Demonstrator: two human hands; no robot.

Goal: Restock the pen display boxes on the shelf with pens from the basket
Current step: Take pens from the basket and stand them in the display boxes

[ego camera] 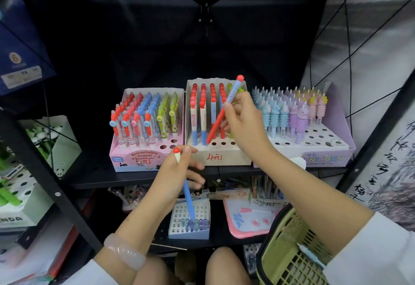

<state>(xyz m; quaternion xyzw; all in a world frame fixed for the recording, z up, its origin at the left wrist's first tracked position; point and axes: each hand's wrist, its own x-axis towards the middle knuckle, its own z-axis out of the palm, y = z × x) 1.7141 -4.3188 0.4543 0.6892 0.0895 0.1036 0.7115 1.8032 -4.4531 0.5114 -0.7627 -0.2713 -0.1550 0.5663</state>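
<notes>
Three pen display boxes stand on the black shelf: a pink eraser-pen box (pixel 125 161), a beige middle box (pixel 226 156) marked in red, and a lilac unicorn box (pixel 332 156). My right hand (pixel 243 120) holds a red-and-blue pen (pixel 221 115) tilted, with its red tip at a front hole of the middle box. Lower down, in front of the shelf edge, my left hand (pixel 179 172) grips a white-and-blue pen with a red cap (pixel 186 191), pointing downward. The green basket (pixel 285 253) hangs at my right forearm, a pale pen lying in it.
The lower shelf carries a small white box of holes with a few pens (pixel 190 219) and a pink board (pixel 249 219). Green panda pen boxes (pixel 20 185) fill the left rack. A black diagonal strut (pixel 51 179) crosses at left. My knees show at the bottom.
</notes>
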